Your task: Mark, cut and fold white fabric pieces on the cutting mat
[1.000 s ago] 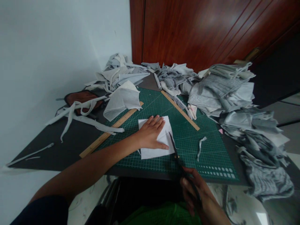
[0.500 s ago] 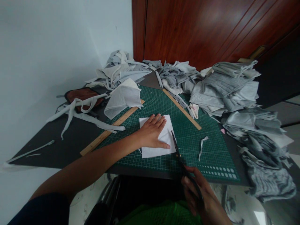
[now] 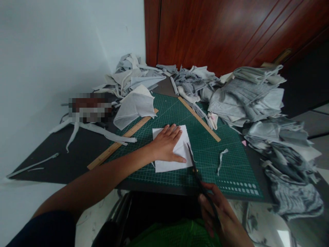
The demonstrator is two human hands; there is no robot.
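- Lots of stuff abt: pile of scraps (image 3: 130, 73) at far L by the wall (image 3: 59, 51), another heap (image 3: 190, 82) near the door (image 3: 205, 34), stack of grey cloths (image 3: 241, 99) far R.
- Nearer R, more crumpled cloths (image 3: 285, 168), the front ones hanging over the table (image 3: 56, 168) edge; tiny pink bit (image 3: 244, 143) just beside.
- L ruler (image 3: 136, 128) slants over the green mat (image 3: 205, 154) & table, w/ a pale folded piece (image 3: 136, 104) lying at its far end & long strips (image 3: 102, 130) across it.
- R ruler (image 3: 199, 119) slants the other way, near the grey stack.
- Blocky blur over a dark red thing (image 3: 89, 103) on L; can't tell what it is.
- Twisted strip (image 3: 220, 161) on mat, R of my work, apart from it.
- Markings: white grid + rows of white dots on mat, lower R; ruler nos. too small to read.
- White cloth (image 3: 169, 166) lies flat mid-mat, partly under my L hand (image 3: 168, 144).
- L arm reaches in from L, palm down, fingers straight & slightly spread, thumb out twd R; pressing, not gripping.
- R hand (image 3: 218, 206) low at table edge, fingers curled round handles of black scissors (image 3: 198, 179); blades point up-L, tip over cloth's R edge. Can't tell blade gap.
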